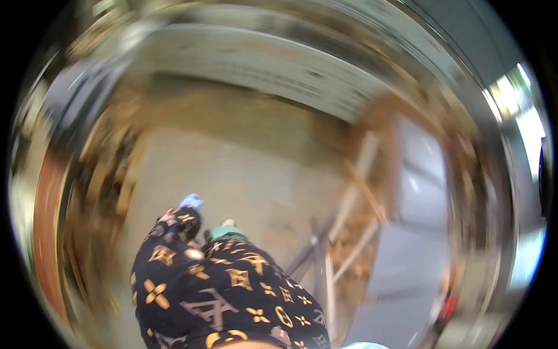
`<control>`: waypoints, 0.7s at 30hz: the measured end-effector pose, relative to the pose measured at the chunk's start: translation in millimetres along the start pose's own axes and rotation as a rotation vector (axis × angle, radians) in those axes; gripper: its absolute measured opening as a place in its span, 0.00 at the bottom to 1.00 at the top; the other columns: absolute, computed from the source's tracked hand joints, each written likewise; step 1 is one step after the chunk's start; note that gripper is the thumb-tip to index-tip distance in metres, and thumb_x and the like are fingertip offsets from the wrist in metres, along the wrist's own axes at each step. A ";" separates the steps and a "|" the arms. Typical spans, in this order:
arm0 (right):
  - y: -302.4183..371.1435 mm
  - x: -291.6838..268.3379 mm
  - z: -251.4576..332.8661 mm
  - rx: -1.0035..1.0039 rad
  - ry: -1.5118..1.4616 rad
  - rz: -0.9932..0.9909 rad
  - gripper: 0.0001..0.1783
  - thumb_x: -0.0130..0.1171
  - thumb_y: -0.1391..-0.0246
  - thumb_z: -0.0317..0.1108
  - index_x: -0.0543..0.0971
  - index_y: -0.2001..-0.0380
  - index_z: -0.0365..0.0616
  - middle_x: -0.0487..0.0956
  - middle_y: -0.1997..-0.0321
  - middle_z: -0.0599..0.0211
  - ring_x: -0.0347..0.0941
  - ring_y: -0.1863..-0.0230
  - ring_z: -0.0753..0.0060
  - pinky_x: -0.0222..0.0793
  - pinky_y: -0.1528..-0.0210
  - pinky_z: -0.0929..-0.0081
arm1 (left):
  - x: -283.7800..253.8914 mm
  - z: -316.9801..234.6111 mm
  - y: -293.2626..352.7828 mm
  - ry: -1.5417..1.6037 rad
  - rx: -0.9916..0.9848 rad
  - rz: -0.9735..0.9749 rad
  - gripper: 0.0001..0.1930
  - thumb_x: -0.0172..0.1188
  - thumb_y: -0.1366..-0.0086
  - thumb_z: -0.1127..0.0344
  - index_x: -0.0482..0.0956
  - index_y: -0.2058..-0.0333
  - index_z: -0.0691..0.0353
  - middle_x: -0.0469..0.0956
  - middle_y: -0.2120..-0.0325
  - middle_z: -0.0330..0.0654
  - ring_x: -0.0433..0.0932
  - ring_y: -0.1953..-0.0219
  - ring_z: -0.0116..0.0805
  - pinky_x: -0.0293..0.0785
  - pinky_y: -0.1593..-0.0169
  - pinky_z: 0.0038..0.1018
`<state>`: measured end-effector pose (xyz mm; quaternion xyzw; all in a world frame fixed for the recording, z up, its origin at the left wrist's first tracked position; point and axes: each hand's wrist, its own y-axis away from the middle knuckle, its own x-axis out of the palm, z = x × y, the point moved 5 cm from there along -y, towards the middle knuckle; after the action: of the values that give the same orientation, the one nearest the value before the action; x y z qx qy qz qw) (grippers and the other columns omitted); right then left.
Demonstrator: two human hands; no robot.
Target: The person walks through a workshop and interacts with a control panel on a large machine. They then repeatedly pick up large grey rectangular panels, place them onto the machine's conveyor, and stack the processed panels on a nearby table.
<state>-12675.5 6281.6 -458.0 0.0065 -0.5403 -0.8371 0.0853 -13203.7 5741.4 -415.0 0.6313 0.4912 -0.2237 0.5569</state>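
Observation:
Neither of my hands shows clearly in the head view. My legs stand in the lower middle, in black trousers [232, 296] with a tan and grey pattern. Ahead of one trouser leg shows light blue footwear [190, 201], and ahead of the other, green footwear [228, 231]. A sliver of bare skin [250, 344] lies at the bottom edge; which part of me it is, I cannot tell. Motion smears most of the picture.
Grey flat panels [410, 262] run along the right, beside slanting struts [349, 198]. A long pale printed panel or box [261, 61] crosses the far side. Leftward stand a reddish-brown board [49, 221] and a dark grey object [81, 96]. Grey floor [232, 166] lies between.

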 end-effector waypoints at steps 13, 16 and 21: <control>-7.3 569.0 -65.5 -0.100 0.581 0.619 0.17 0.43 0.50 0.39 0.55 0.89 0.55 0.54 0.89 0.78 0.48 0.87 0.79 0.44 0.86 0.77 | -51.5 227.8 15.4 0.570 -0.391 0.079 0.24 0.56 0.50 0.55 0.70 0.54 0.59 0.72 0.57 0.46 0.72 0.58 0.40 0.68 0.56 0.30; 77.0 679.9 -142.6 0.007 0.677 0.852 0.13 0.50 0.52 0.47 0.69 0.69 0.52 0.69 0.67 0.77 0.64 0.66 0.72 0.58 0.62 0.70 | -95.2 294.7 -12.8 0.921 -0.560 -0.090 0.19 0.54 0.46 0.58 0.70 0.56 0.57 0.75 0.64 0.42 0.72 0.71 0.33 0.70 0.68 0.29; 178.8 778.4 -258.9 0.001 0.852 0.766 0.25 0.50 0.52 0.46 0.64 0.50 0.51 0.65 0.46 0.73 0.63 0.50 0.67 0.54 0.47 0.61 | -270.4 361.2 -113.7 1.605 -0.237 -0.480 0.03 0.51 0.43 0.65 0.66 0.71 0.53 0.66 0.79 0.29 0.64 0.78 0.22 0.63 0.78 0.23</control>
<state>-13391.5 5859.3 -340.4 0.1472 -0.4223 -0.6696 0.5930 -13319.8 5296.1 -346.6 0.4148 0.8786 0.2333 0.0393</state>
